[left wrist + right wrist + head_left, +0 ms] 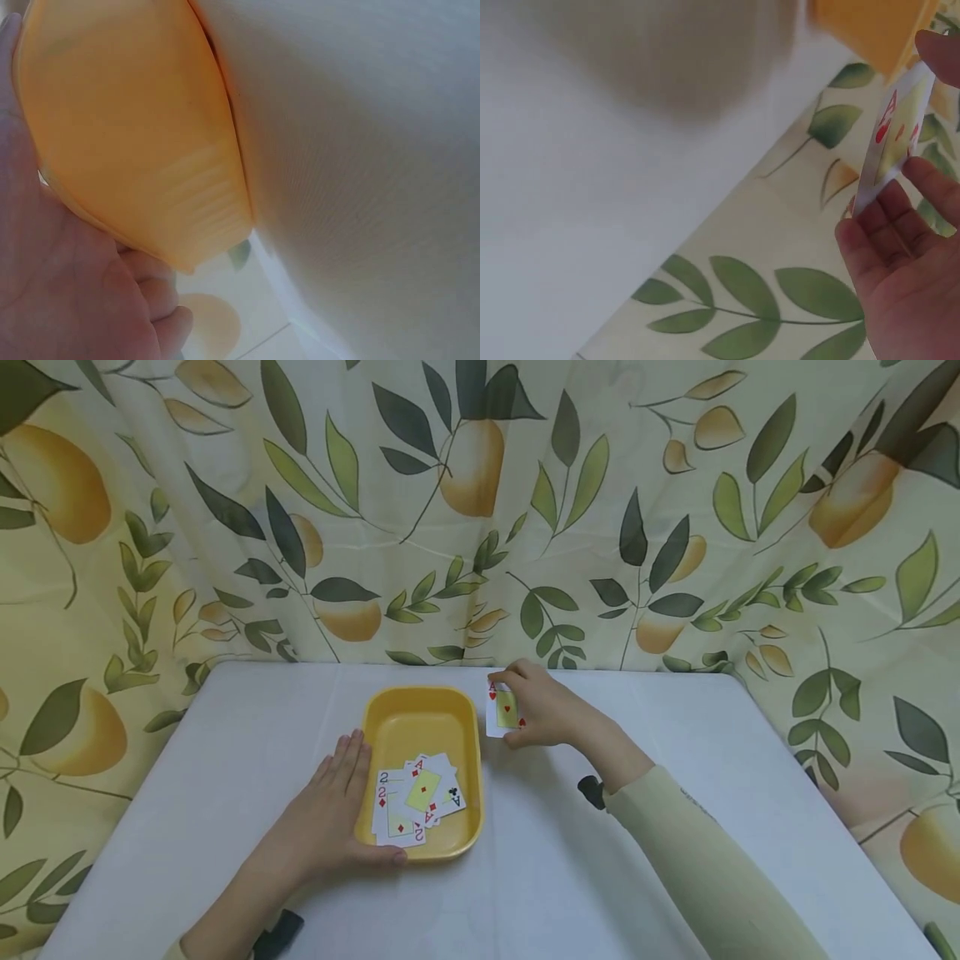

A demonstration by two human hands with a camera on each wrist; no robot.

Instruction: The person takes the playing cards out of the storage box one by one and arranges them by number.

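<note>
My right hand (543,706) pinches a playing card, the ace of hearts (502,710), by its edges just right of a yellow tray (482,827). In the right wrist view the ace of hearts (890,139) stands between the thumb and fingertips, face toward the camera. My left hand (341,810) lies along the tray's left rim, fingers straight and thumb at the near left corner. Several cards overlap in the near half of the tray, with an ace of diamonds (422,790) on top, a two of diamonds (394,835) under it and an ace of clubs (455,795) beside it.
The tray stands on a white table (600,877). Behind it hangs a cream curtain (495,560) printed with fruit and leaves, close to the table's far edge. Dark wrist straps show at the left wrist (279,933) and right wrist (591,792).
</note>
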